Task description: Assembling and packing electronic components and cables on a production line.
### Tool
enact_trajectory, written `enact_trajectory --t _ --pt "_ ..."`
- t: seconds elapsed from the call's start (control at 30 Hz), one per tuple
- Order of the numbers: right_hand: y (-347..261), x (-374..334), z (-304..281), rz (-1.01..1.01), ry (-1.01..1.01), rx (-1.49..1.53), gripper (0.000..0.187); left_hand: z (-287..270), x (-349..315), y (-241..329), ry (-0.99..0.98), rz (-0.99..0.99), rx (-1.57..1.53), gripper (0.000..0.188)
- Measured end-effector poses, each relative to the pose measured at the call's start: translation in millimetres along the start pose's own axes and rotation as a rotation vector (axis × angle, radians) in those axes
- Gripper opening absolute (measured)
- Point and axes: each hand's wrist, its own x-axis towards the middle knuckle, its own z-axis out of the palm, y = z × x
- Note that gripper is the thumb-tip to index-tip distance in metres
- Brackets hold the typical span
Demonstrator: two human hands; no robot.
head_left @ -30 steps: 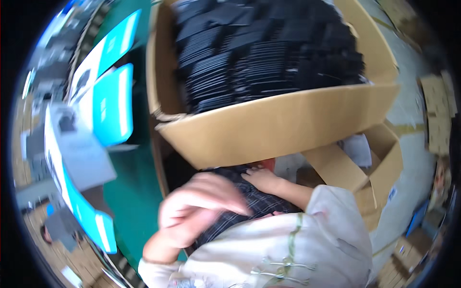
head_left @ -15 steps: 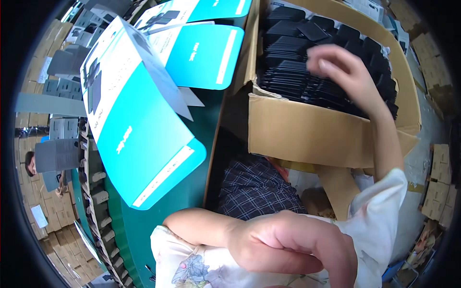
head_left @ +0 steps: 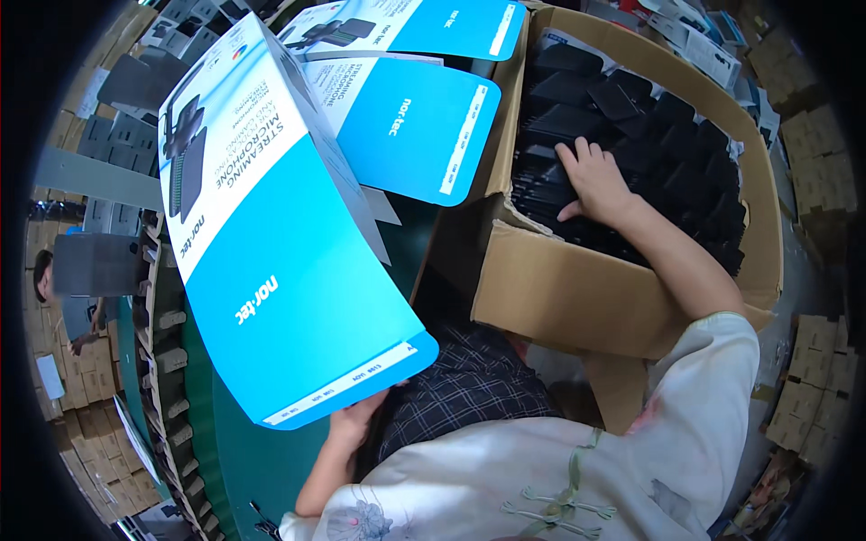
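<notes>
My right hand reaches into a large brown cardboard box at the right. Its fingers are spread and rest on closely packed flat black pieces, whose exact kind I cannot make out. My left hand is low at the table's edge, beside the lower end of a white and blue printed carton. That carton's end flap covers most of the left fingers, so I cannot see whether they grip anything. The carton pictures a microphone.
Behind the front carton, two similar cartons, a middle one and a far one, lie on the green table. A notched cardboard strip runs along the left. Stacked brown boxes stand right; another person is far left.
My left hand has gone from curled in front of my chest to down by the front carton's lower end. My right hand has lowered onto the black pieces, its fingers spreading. The view has shifted.
</notes>
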Motion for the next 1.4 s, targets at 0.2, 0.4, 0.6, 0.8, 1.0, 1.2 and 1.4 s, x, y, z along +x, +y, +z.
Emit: enact_trajectory --t 0.2,0.4,0.6,0.8,1.0,1.2,1.4 --pt "-20 -7 7 -0.070 0.042 0.018 0.093 -45 -16 -54 0.365 0.017 -0.256 0.029" --pt "-12 9 15 -0.033 -0.002 0.268 0.094 -66 -19 -59 0.279 0.012 -0.628 0.035" --pt "29 30 24 -0.082 -0.028 0.697 0.090 -64 -16 -53 0.110 0.103 -0.692 0.040" --pt "-8 19 4 -0.055 -0.031 0.321 0.093 -59 -12 -52 0.181 0.063 -0.724 0.035" --pt "-5 13 9 -0.068 -0.018 0.249 0.093 -37 -3 -38 0.289 0.110 -0.578 0.027" --pt "16 7 -15 0.028 0.186 0.445 0.092 -35 -7 -25 0.139 0.177 -0.490 0.021" --pt "88 -7 -51 0.473 0.698 1.020 0.086 -29 1 -19 0.089 0.194 -0.445 0.017"
